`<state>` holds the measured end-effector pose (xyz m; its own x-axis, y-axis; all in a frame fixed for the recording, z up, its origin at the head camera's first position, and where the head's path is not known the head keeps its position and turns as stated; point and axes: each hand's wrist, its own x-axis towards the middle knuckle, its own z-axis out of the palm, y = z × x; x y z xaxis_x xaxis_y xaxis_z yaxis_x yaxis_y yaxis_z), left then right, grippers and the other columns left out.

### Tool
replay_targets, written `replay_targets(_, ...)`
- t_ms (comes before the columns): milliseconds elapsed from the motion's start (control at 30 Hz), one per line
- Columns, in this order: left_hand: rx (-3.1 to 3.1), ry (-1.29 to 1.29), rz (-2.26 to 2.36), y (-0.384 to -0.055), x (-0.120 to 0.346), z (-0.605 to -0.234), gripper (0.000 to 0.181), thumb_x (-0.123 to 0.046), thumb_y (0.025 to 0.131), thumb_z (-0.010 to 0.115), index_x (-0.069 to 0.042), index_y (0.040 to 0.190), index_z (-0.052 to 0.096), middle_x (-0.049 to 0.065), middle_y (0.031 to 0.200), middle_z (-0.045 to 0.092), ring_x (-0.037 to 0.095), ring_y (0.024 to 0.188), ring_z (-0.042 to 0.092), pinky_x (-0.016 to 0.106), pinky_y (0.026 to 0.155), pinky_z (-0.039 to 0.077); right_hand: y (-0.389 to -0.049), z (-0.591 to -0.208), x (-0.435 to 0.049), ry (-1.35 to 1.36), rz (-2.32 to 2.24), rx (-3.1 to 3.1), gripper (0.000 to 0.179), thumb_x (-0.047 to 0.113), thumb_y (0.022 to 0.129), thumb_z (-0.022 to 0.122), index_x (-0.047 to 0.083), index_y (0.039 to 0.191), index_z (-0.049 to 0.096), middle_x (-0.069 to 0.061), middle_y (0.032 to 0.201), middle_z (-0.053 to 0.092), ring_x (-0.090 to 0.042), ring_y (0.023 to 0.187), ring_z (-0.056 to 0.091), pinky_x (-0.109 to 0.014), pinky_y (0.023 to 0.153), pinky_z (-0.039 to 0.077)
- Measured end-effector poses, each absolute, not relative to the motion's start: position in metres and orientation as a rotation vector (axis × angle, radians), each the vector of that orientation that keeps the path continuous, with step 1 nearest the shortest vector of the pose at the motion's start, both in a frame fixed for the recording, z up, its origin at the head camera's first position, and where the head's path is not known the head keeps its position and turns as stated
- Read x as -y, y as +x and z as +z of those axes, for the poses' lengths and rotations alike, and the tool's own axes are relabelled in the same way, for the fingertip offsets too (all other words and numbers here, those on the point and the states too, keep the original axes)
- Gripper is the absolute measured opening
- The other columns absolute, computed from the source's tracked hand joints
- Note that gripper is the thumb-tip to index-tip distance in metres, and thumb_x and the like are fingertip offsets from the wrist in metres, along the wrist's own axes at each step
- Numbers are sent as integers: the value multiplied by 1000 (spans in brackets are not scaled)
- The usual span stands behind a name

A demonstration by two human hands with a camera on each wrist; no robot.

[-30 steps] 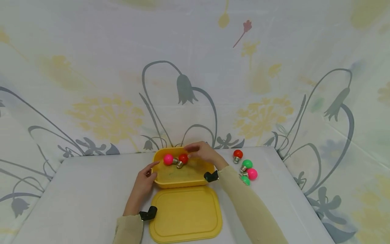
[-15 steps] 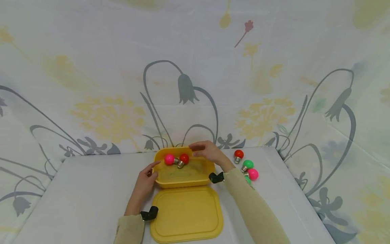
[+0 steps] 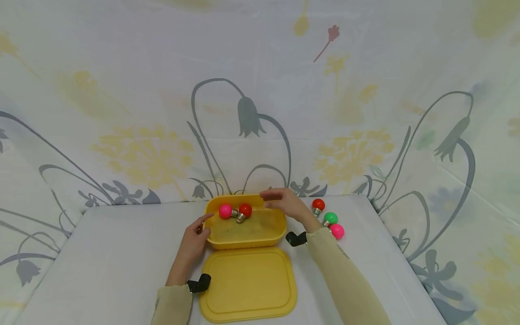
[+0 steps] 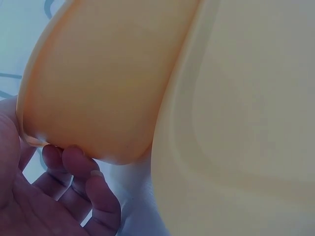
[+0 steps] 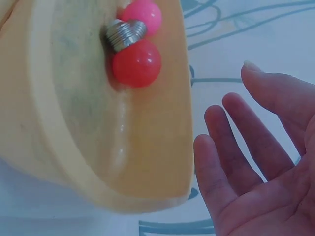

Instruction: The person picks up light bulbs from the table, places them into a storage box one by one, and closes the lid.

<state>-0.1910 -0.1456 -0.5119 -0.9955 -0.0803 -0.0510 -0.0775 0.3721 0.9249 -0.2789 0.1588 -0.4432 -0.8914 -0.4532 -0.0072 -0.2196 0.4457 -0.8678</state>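
My left hand (image 3: pixel 194 240) holds the left end of a yellow plastic container (image 3: pixel 245 245). Its index finger reaches over the rim and the other fingers curl against the outer wall, as the left wrist view shows. Inside the container lie a pink light bulb (image 3: pixel 225 211) and a red light bulb (image 3: pixel 245 209), their metal screw bases close together. Over the far right rim hovers my right hand (image 3: pixel 287 204), its fingers loosely spread and holding nothing. In the right wrist view those fingertips (image 5: pixel 204 142) come right beside the container's edge.
In front of the container a yellow lid (image 3: pixel 248 284) lies flat on the white table (image 3: pixel 105 262). Right of the container are a red bulb (image 3: pixel 318 204), a green bulb (image 3: pixel 331 218) and a pink bulb (image 3: pixel 337 231), partly behind the right sleeve (image 3: pixel 345 275). A patterned cloth rises behind.
My right hand has drawn away from the red bulb in the container, moving right toward the far right rim. One green bulb outside is now hidden by the sleeve. My left hand stays put.
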Motion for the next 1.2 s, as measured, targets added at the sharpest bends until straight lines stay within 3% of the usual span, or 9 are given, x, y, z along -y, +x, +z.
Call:
replay_targets(167, 2595, 164, -1772, -192, 144, -511, 47, -8, 94, 51, -14, 140, 58, 15, 109, 47, 28, 107, 43, 37, 82, 34, -277, -444, -169, -561, -1458, -2458, 37, 11, 92, 70, 8, 128, 68, -10, 126, 66, -26, 118, 60, -42, 99, 48)
replay_targets(367, 2589, 181, -1778, -192, 143, -511, 47, -7, 94, 51, -14, 140, 58, 16, 111, 48, 28, 104, 43, 36, 81, 35, -272, -444, -182, -527, -1500, -2447, 37, 10, 92, 70, 7, 129, 67, -11, 127, 65, -27, 120, 59, -44, 103, 44)
replay_targets(667, 2585, 170, -1802, -192, 142, -511, 49, -7, 93, 50, -13, 141, 57, 16, 135, 48, 29, 113, 41, 39, 90, 34, -264, -442, -203, -496, -1521, -2471, 38, 10, 93, 69, 1, 130, 65, -17, 128, 63, -29, 120, 58, -47, 102, 45)
replay_targets(1200, 2589, 180, -1798, -191, 144, -511, 49, -6, 94, 50, -13, 141, 57, 17, 131, 48, 29, 112, 41, 40, 88, 32, -242, -447, -240, -372, -1546, -2542, 36, 17, 93, 70, 6, 127, 68, -10, 128, 64, -28, 120, 59, -47, 101, 45)
